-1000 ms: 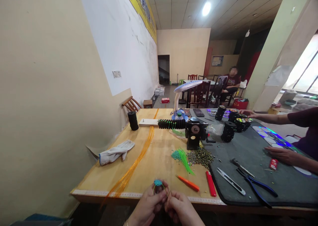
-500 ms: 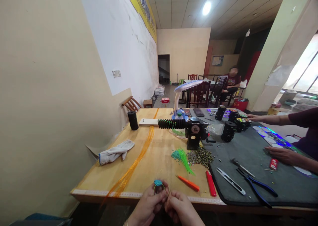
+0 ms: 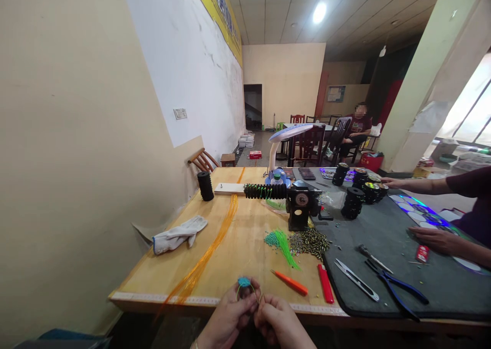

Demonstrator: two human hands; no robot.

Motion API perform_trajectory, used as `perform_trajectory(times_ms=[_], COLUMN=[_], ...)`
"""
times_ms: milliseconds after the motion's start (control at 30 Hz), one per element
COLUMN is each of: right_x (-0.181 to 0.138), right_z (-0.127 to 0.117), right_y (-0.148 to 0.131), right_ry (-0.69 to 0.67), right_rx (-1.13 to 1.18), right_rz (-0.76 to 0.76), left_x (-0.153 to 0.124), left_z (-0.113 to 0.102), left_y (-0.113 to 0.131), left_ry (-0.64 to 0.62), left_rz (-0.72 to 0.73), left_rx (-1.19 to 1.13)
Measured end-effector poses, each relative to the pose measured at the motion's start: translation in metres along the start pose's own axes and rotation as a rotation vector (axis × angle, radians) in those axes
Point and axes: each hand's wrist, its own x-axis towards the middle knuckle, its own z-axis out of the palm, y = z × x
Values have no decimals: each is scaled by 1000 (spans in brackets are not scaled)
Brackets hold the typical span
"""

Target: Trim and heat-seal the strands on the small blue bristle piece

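Observation:
At the table's front edge, my left hand [image 3: 233,312] is closed on a thin green line that arches up in a small loop. A turquoise cluster [image 3: 244,282], apparently of small beads, sits at the top of that loop. My right hand [image 3: 276,316] pinches thin line close beside the left fingertips; its exact grip is partly hidden. Beyond my hands lie turquoise beads [image 3: 272,239], a bundle of green line pieces [image 3: 287,251] and a heap of dark and yellowish beads [image 3: 312,242]. An orange pointed tool [image 3: 290,282] and a red lighter [image 3: 326,283] rest to the right.
A black winding device [image 3: 299,208] with a coiled shaft stands mid-table. Orange strands [image 3: 215,249] and a white glove [image 3: 179,235] lie left. Thread snips [image 3: 357,280] and blue-handled pliers [image 3: 399,286] lie on the grey mat. A co-worker's hands [image 3: 437,240] are at right, near black spools [image 3: 353,203].

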Motion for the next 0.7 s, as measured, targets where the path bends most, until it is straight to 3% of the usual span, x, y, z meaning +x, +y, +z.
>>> perform_trajectory(times_ms=[533, 700], right_x=[4, 5], right_z=[-5, -7], right_y=[9, 10], right_ry=[-34, -93], right_rx=[9, 41], right_rz=[-18, -78], left_x=[-3, -4], left_z=[5, 4], left_y=[3, 3], left_ry=[53, 17], left_rz=[7, 43], left_rx=[111, 146])
